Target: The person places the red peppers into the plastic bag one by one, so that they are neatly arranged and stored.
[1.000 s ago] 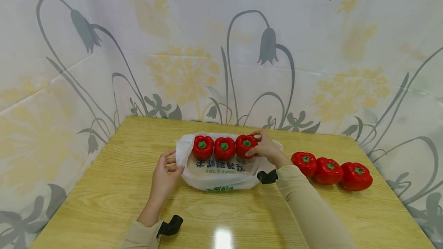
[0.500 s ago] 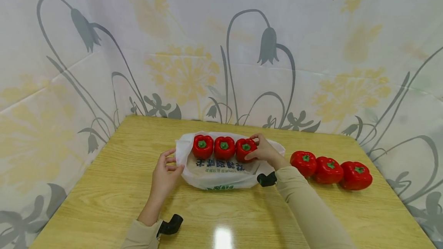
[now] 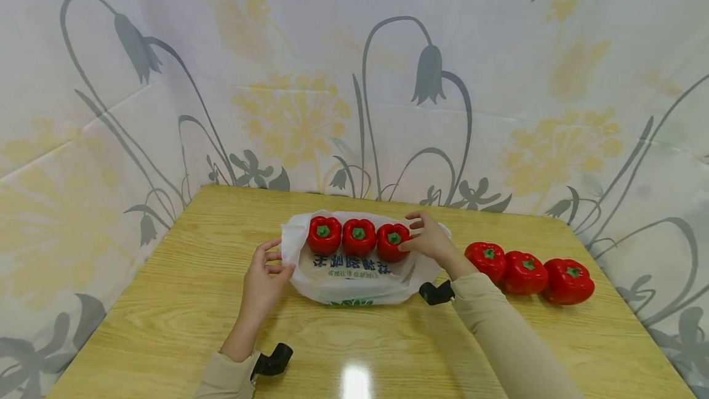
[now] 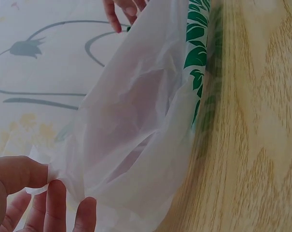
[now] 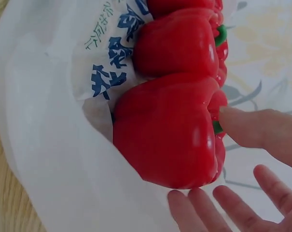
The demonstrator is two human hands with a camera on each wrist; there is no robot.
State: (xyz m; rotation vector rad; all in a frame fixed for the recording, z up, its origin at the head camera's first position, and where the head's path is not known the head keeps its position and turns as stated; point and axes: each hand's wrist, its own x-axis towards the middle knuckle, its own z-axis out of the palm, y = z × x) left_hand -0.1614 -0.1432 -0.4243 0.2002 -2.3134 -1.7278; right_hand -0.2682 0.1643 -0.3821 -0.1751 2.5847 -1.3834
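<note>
A white plastic bag with green leaf prints and dark lettering lies open on the table. Three red bell peppers stand inside in a row, stems up: a left one, a middle one and a right one. My left hand pinches the bag's left edge between thumb and fingers, as the left wrist view shows up close. Beside the right bell pepper, my right hand has its fingers spread, with the thumb near the green stem and the other fingertips by its side.
Three more red bell peppers sit in a slanting row to the right of the bag: a near-bag one, a middle one and an outer one. Behind the wooden table hangs a flower-printed cloth.
The right bell pepper has come slightly lower and nearer in the bag. My right hand has loosened from it, its fingers spreading and drawing back rightward. My left hand stays on the bag's edge.
</note>
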